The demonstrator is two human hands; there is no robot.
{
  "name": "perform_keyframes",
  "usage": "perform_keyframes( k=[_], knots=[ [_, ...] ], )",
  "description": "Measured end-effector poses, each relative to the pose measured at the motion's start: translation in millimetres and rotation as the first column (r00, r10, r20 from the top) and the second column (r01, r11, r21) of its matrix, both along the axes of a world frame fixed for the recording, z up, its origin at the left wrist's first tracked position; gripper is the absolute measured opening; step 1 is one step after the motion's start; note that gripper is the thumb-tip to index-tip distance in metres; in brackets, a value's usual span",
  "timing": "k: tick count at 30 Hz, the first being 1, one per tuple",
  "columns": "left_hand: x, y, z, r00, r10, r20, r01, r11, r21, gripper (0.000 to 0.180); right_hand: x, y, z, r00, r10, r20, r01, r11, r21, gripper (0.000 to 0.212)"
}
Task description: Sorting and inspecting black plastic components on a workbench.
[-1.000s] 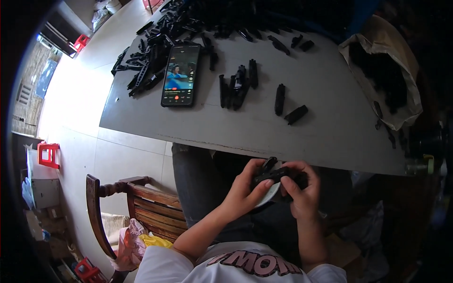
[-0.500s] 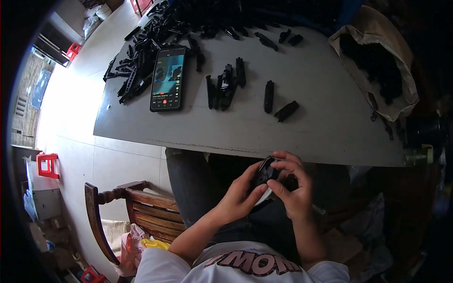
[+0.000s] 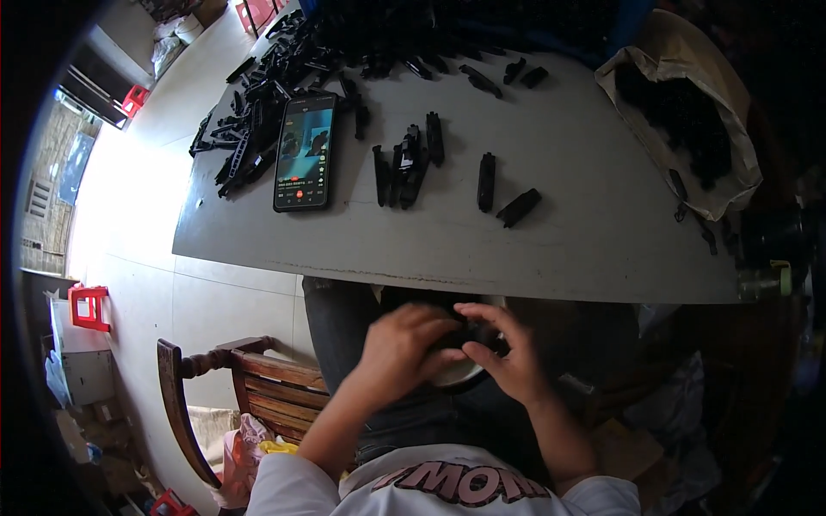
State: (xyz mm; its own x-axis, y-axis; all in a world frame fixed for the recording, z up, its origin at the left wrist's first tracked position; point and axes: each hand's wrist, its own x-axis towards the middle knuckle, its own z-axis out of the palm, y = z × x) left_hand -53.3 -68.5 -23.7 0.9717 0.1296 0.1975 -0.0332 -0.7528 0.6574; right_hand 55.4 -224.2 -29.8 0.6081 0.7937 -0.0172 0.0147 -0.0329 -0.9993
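lit phone screen on table

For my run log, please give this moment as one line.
left hand: on black part, over lap | right hand: on same part | table: phone, loose black parts, open bag | chair: person's left

The person wears a white short-sleeved shirt with bold dark-red lettering outlined in black across the chest. Above the shirt in the head view, both forearms are bare down to the left hand and right hand. Dark grey-blue trousers cover the legs beyond the shirt.
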Motion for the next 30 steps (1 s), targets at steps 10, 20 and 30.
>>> perform_keyframes(
  k=[10, 20, 30],
  knots=[
    [134.5, 42.0, 21.1, 0.992, -0.057, 0.111, -0.018, 0.812, 0.584, 0.033, 97.7, 27.8, 8.8, 0.373, 0.03, 0.928, 0.387, 0.903, -0.185, 0.033],
    [101.6, 16.8, 9.7, 0.998, 0.044, -0.054, -0.062, 0.926, -0.373, 0.042, 65.8, -14.7, 20.1, 0.955, -0.248, -0.162, 0.266, 0.958, 0.104, 0.026],
    [89.4, -3.5, 21.9, 0.982, -0.184, -0.046, 0.125, 0.812, -0.57, 0.042, 59.3, -4.9, 41.4, 0.898, -0.214, 0.384, 0.179, 0.976, 0.126, 0.022]
  ],
)
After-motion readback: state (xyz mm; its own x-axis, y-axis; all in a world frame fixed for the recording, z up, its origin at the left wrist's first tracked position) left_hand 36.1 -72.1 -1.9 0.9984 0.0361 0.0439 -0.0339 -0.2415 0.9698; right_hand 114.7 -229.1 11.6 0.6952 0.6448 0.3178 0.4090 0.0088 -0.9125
